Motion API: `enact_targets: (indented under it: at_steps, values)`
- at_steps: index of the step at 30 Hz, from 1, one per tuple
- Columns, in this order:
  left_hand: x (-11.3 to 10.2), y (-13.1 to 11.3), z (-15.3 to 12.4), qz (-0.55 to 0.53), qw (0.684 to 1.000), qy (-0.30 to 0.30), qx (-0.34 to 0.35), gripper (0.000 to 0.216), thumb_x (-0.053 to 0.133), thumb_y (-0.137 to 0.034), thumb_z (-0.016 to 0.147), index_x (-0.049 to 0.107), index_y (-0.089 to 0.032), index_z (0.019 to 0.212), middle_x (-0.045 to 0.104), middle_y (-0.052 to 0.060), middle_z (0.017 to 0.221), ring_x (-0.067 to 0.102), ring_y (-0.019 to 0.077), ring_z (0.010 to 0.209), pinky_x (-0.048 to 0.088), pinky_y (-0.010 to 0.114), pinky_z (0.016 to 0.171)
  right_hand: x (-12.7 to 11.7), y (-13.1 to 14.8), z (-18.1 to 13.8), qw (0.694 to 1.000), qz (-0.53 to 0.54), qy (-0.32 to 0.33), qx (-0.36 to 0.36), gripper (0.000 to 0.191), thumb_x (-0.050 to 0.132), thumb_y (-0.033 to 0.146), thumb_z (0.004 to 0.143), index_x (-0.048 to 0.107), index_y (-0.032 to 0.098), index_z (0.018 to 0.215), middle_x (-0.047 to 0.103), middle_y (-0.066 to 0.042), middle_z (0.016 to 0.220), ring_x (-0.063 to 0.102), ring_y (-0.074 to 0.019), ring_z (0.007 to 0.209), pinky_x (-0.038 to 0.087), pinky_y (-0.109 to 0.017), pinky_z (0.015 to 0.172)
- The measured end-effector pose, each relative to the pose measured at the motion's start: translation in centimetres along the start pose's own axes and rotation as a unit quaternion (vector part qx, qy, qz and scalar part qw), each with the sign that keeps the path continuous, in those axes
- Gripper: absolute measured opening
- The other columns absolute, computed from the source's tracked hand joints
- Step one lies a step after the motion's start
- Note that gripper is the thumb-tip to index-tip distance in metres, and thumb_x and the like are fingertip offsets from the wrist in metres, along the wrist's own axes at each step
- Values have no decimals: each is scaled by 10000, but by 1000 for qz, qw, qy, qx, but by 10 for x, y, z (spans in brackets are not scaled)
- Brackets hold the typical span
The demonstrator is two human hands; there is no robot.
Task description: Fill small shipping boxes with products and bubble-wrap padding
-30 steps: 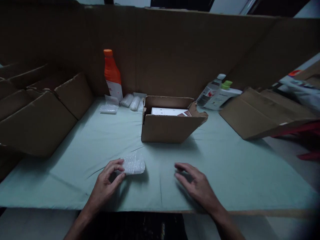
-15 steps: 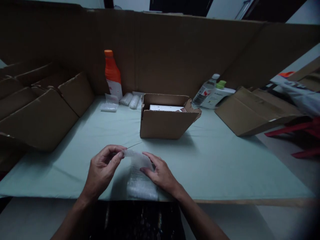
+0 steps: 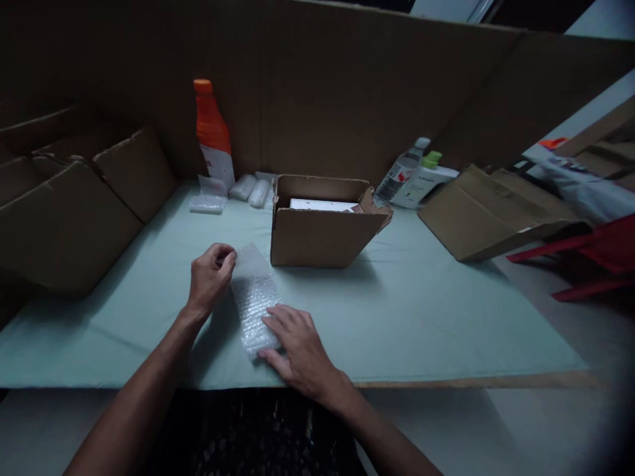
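Observation:
A strip of clear bubble wrap (image 3: 253, 294) lies stretched out on the pale green table cover (image 3: 397, 311) in front of me. My left hand (image 3: 211, 277) pinches its far corner, fingers closed on it. My right hand (image 3: 295, 347) lies flat with spread fingers, pressing the near end down. Just beyond stands an open cardboard box (image 3: 322, 225) with a white item (image 3: 317, 205) inside.
An orange bottle (image 3: 211, 132) and small bubble-wrap rolls (image 3: 251, 190) stand at the back left. Two bottles (image 3: 414, 178) lie at the back right by a flattened carton (image 3: 491, 211). Folded cartons (image 3: 74, 211) line the left; a cardboard wall runs behind.
The folded bubble wrap was picked up by both hands, unrolled, and now lies spread on the table, left hand at the far corner and right hand flat on the near end.

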State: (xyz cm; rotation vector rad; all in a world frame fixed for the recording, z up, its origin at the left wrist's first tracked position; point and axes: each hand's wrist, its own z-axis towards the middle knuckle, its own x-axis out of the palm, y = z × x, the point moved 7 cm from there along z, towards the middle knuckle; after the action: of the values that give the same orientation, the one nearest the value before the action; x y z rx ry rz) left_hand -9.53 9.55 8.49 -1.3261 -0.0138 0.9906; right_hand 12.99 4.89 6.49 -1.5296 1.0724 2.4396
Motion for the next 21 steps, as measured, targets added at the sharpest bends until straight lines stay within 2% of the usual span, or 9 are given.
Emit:
enact_targets:
  at_steps: [2,5,8,12,15,18,21]
  values:
    - [10,3,10,29,999,18,3,182,537,-313,816,667,-185,821,704,16,779,635,159,729,487,267,738,15,11,-1,999,-11,51,1,354,720,377,885,585,201,1160,645,-89,1202,549,-274,1121,424,-442,967]
    - [24,12,26,72,996,45,0,169,538,-287,800,679,-196,811,712,23,776,634,176,741,476,280,749,27,24,-13,996,-24,89,-9,347,728,394,873,578,194,1113,648,-75,1084,541,-262,1015,408,-432,916]
    - [33,20,37,103,993,64,-2,171,543,-285,805,692,-204,825,715,28,778,636,188,754,468,287,756,24,32,-27,995,-15,95,-11,392,712,439,880,559,195,1146,646,-71,1061,528,-256,980,388,-428,896]
    - [39,20,51,121,991,65,-2,188,536,-278,827,701,-198,867,724,55,823,655,215,804,472,310,786,17,26,-32,995,-21,89,32,458,750,483,837,558,197,1140,649,-58,1028,523,-249,938,380,-405,843]
    - [40,16,64,123,991,53,-4,203,523,-260,836,702,-181,892,722,83,858,668,248,855,487,361,844,23,19,-28,991,-70,105,34,253,755,322,848,585,204,994,640,-44,1003,515,-235,927,364,-380,823]
    - [34,10,66,114,992,46,9,254,534,-242,825,692,-164,1007,707,122,1073,649,273,1043,475,410,967,31,16,-25,991,-79,104,20,130,707,169,855,590,203,898,638,-27,987,516,-210,924,351,-357,823]
    - [18,1,39,96,993,52,35,435,591,-292,803,623,-139,1209,569,162,1381,511,295,1302,410,447,1093,32,13,-23,994,-50,89,29,142,696,118,844,610,208,912,651,-19,1001,530,-202,933,352,-346,828]
